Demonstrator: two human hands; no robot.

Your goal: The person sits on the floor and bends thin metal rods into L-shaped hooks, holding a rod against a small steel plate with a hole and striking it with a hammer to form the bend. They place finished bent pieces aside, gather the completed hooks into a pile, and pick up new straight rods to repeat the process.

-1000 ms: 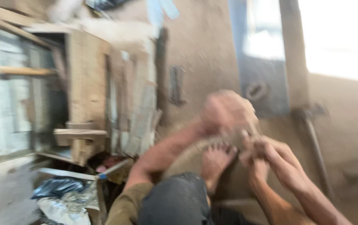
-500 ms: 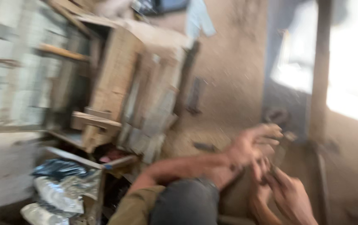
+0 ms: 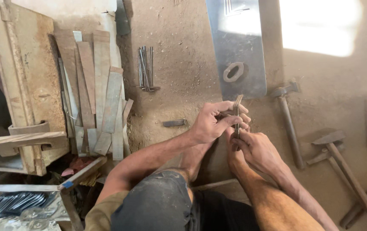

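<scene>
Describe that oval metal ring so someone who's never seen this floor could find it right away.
Find the grey metal sheet lying on the dirt floor beyond the hands. The oval ring lies on its near end. It is the only looped piece; the hammers to its right have long handles.

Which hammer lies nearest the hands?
The long-handled hammer just right of the right hand, head beside the metal sheet. The other hammer lies farther right.
</scene>
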